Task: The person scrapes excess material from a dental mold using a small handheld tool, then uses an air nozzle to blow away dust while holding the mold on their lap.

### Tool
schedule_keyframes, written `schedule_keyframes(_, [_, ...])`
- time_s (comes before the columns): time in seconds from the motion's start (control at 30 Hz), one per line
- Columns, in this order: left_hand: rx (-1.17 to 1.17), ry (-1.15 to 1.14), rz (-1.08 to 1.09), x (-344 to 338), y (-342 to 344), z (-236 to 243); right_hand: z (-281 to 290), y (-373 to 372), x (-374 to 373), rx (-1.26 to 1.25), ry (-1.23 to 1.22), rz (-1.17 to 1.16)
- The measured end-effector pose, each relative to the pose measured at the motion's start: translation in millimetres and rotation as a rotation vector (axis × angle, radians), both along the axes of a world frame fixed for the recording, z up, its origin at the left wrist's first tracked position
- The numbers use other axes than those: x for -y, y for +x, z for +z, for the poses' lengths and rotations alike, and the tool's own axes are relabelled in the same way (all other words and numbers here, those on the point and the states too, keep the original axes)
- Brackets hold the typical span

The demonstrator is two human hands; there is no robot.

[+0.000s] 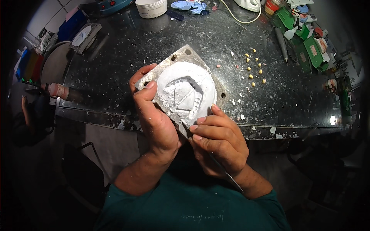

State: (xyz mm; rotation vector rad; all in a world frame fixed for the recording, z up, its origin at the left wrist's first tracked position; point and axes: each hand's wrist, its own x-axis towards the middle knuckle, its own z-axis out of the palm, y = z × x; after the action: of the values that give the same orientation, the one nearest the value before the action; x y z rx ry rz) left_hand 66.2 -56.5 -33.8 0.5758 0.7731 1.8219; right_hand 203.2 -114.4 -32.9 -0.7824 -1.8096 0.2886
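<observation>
My left hand (156, 121) grips a square metal dental flask half (187, 52) by its left side, thumb on the top face. White plaster (209, 85) fills the flask, with an arch-shaped hollow and a row of small tooth sockets in it. The flask is held tilted over the bench's near edge. In my right hand (225, 142) is a slim metal carving tool (228, 175), its handle pointing down toward my right forearm. The tool's dark tip meets the plaster's lower edge, where crumbs lie. My right fingertips rest near that edge.
Several yellowish artificial teeth (251, 76) and white plaster bits lie on the black bench (127, 54) to the right. Farther right are a grey handpiece (281, 44) and green trays (314, 54). A white tub (151, 8) stands behind; a pink bottle (58, 91) lies left.
</observation>
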Motion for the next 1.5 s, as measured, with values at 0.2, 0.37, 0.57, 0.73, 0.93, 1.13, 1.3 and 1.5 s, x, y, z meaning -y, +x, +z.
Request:
schedule_keyframes(0.2, [0.035, 0.012, -0.031, -0.1, 0.4, 1.4, -6.2, 10.4, 6.9, 0.024, 0.011, -0.029])
schedule_keyframes(0.37, [-0.011, 0.007, -0.037, 0.4, -3.0, -1.0, -8.2, 7.4, -1.1, 0.038, 0.073, -0.001])
schedule_keyframes(0.57, [-0.026, 0.005, -0.088, 0.7, -6.0, -3.5, -1.6, 3.8, -8.1, 0.113, 0.091, -0.019])
schedule_keyframes(0.73, [0.054, 0.019, -0.107, -0.6, -7.4, -5.8, -10.8, 11.9, 0.1, 0.055, 0.07, 0.001])
schedule_keyframes(0.93, [0.076, -0.018, -0.088, -1.4, -4.8, -0.6, -8.2, 21.7, 9.5, 0.096, 0.028, -0.032])
schedule_keyframes(1.13, [0.065, -0.034, -0.092, -3.5, -12.7, -7.5, -17.7, 45.5, 6.1, 0.055, -0.015, -0.096])
schedule_keyframes(1.3, [0.077, -0.052, -0.085, -3.8, -15.9, -8.5, -10.7, 37.0, 10.3, 0.072, -0.022, 0.029])
schedule_keyframes(1.5, [0.101, -0.031, -0.115, -3.8, -16.0, -9.2, -3.9, 44.8, 1.8, 0.143, -0.013, -0.052])
